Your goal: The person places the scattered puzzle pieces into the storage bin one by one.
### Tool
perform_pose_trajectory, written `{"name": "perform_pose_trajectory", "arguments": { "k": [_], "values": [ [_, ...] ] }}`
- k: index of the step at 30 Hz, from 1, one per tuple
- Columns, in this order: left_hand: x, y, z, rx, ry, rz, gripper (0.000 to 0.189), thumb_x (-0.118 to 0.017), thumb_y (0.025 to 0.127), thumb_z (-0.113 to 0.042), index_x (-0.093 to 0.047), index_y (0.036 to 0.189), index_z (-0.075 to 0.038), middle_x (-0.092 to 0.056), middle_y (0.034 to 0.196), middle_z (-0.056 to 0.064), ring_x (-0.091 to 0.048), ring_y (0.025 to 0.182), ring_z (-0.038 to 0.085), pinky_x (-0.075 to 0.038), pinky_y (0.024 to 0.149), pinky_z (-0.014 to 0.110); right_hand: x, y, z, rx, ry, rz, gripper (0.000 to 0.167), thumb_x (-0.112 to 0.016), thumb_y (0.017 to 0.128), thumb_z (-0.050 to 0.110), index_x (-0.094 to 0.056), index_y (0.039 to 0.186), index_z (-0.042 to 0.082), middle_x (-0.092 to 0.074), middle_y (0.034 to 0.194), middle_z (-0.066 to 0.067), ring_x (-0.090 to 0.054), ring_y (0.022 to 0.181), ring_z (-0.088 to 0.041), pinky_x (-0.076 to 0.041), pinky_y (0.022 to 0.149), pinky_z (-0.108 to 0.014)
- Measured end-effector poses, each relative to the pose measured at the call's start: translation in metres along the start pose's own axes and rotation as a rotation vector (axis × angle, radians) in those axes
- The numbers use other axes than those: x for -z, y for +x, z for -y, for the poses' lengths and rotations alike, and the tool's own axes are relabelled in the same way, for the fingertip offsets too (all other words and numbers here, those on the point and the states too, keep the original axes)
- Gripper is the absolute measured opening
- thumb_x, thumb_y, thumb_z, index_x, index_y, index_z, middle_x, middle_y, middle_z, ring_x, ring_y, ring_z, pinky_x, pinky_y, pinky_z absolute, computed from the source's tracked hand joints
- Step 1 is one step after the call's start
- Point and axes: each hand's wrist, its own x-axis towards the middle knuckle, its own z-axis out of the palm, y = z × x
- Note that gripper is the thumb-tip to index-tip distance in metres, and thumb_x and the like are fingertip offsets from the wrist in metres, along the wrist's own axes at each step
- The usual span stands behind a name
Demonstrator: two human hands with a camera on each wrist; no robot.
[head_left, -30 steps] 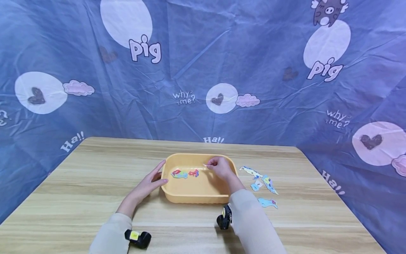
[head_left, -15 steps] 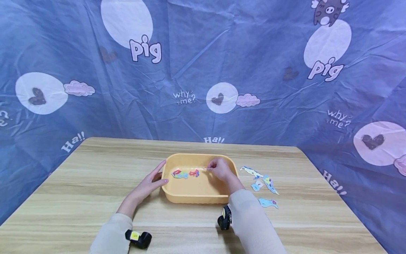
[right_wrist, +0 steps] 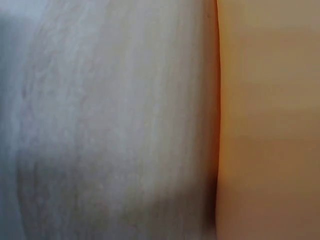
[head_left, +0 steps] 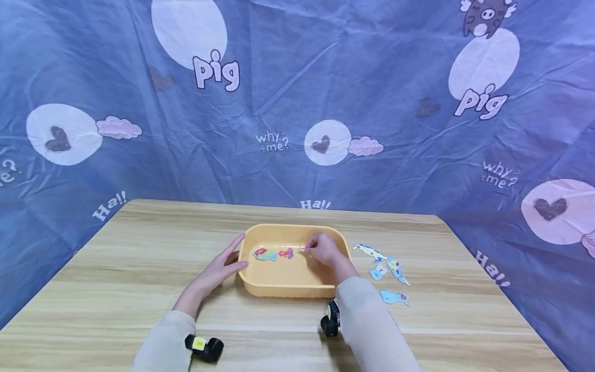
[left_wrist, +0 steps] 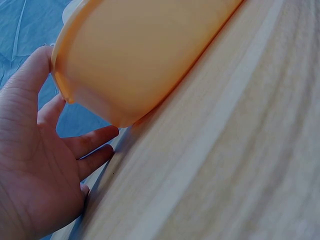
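- Orange basin (head_left: 288, 291), on wooden table (head_left: 446, 268).
- Left hand (head_left: 218, 269): spread, touching basin's left rim.
- Right hand (head_left: 323, 249): inside basin, pinching small pale piece (head_left: 301, 249).
- Colourful cutouts (head_left: 265, 254): two, on basin floor.
- More cutouts (head_left: 394, 297): right of basin.

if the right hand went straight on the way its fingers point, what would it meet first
Beyond the small pale piece it pinches, the right hand would probably meet the red-and-purple cutout in the yellow tray, though the hand's height is unclear.
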Motion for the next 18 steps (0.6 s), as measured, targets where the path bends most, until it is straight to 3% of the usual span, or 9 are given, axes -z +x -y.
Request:
{"name": "perform_pose_trajectory", "arguments": {
  "k": [18],
  "values": [
    [-0.0003,-0.0003,-0.0002,0.013,0.008,-0.013,0.068,-0.056,0.083,-0.02,-0.018,0.139,-0.025,-0.035,0.129,0.023,-0.033,0.117,0.032,-0.022,0.095,0.049,-0.0021,0.0004,-0.0029,-0.007,0.014,0.015,0.01,-0.066,0.072,0.001,-0.06,0.064,0.002,-0.049,0.058,0.001,-0.043,0.055,-0.012,-0.036,0.049,-0.02]
  ]
}}
